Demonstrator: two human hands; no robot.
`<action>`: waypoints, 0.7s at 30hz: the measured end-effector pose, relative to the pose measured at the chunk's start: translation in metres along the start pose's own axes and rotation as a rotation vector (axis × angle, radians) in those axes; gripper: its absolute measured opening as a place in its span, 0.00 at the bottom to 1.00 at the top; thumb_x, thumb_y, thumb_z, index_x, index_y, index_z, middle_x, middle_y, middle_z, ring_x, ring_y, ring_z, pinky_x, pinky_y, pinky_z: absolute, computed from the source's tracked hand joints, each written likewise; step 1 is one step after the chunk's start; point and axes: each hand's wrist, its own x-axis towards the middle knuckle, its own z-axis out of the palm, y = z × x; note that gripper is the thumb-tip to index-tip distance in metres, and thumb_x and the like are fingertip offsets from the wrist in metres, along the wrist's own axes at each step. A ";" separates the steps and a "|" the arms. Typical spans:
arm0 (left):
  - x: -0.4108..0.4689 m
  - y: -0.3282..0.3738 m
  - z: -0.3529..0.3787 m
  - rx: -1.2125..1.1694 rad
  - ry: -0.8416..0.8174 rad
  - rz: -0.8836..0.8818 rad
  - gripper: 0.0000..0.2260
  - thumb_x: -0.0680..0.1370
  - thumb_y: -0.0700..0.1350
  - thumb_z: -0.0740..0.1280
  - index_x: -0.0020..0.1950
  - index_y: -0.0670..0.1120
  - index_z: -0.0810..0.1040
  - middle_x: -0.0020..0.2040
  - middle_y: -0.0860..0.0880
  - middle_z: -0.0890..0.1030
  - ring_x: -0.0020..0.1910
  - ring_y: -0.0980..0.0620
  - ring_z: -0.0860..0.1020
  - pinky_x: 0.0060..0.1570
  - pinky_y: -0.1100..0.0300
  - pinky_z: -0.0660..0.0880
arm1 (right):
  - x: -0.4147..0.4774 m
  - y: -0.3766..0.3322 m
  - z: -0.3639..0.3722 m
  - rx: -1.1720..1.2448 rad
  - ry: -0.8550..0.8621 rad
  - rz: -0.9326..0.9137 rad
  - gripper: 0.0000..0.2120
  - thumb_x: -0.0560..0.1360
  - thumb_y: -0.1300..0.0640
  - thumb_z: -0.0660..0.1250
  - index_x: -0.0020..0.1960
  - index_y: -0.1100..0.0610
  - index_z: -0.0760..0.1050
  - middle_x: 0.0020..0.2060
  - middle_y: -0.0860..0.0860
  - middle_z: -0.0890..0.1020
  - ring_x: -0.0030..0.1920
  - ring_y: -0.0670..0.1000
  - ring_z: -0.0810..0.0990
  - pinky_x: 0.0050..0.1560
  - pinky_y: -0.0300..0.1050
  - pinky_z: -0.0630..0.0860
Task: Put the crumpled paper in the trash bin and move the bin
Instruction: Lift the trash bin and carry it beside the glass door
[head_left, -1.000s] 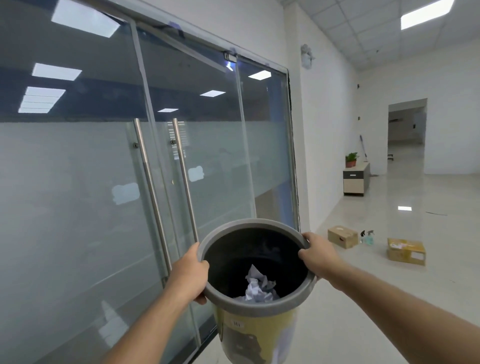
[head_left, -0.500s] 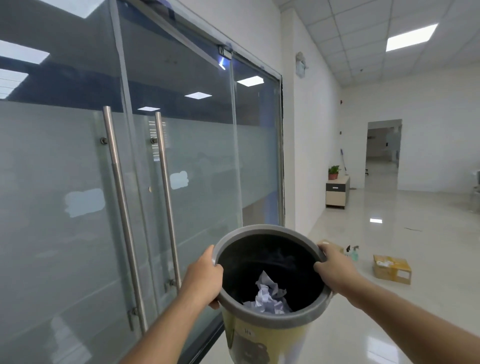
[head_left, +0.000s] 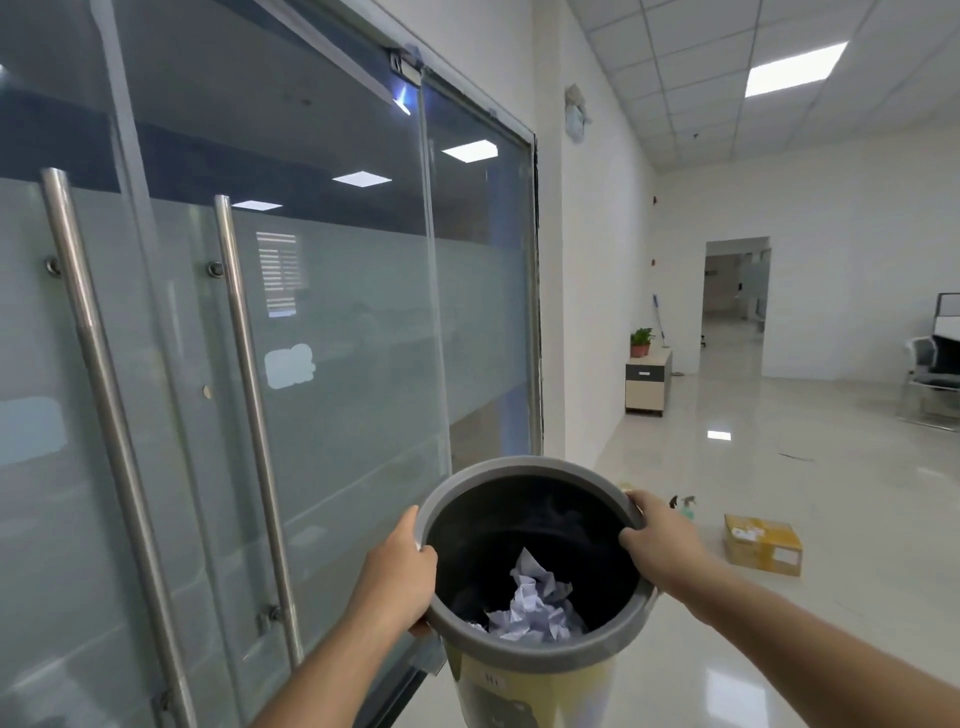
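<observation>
A round trash bin (head_left: 524, 656) with a grey rim, a dark liner and a yellow patterned wall is held up in the air in front of me. White crumpled paper (head_left: 535, 603) lies at its bottom. My left hand (head_left: 397, 574) grips the rim on the left side. On the right side of the rim, my right hand (head_left: 662, 543) grips with the thumb inside. The lower part of the bin runs out of the frame.
Frosted glass doors with two tall steel pull bars (head_left: 249, 415) stand close on my left. A cardboard box (head_left: 762, 543) and a spray bottle (head_left: 684, 505) lie on the glossy floor ahead. Farther off are a low cabinet (head_left: 647, 387) with a plant, a doorway and a chair (head_left: 932, 379).
The bin has stayed in both hands while I moved forward along the glass doors and turned right; the steel bars slid left, the boxes came closer and a chair came into view.
</observation>
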 end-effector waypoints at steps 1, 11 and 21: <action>0.011 0.003 0.006 0.006 0.002 -0.006 0.22 0.82 0.44 0.59 0.75 0.57 0.61 0.47 0.46 0.81 0.37 0.46 0.85 0.27 0.55 0.83 | 0.014 0.003 0.000 0.000 -0.010 -0.001 0.20 0.73 0.63 0.60 0.64 0.52 0.70 0.47 0.54 0.80 0.44 0.55 0.83 0.37 0.54 0.85; 0.088 0.002 0.056 0.046 0.012 -0.061 0.20 0.82 0.44 0.56 0.74 0.57 0.60 0.46 0.44 0.82 0.30 0.49 0.82 0.23 0.61 0.78 | 0.113 0.029 0.029 -0.035 -0.057 -0.042 0.19 0.71 0.66 0.60 0.60 0.56 0.73 0.47 0.55 0.81 0.47 0.55 0.79 0.50 0.49 0.77; 0.149 -0.065 0.106 0.087 -0.069 -0.120 0.23 0.80 0.44 0.55 0.73 0.59 0.60 0.47 0.40 0.82 0.26 0.42 0.84 0.23 0.47 0.82 | 0.148 0.076 0.095 -0.091 -0.073 0.073 0.22 0.73 0.65 0.59 0.66 0.54 0.69 0.52 0.56 0.80 0.49 0.57 0.78 0.52 0.51 0.78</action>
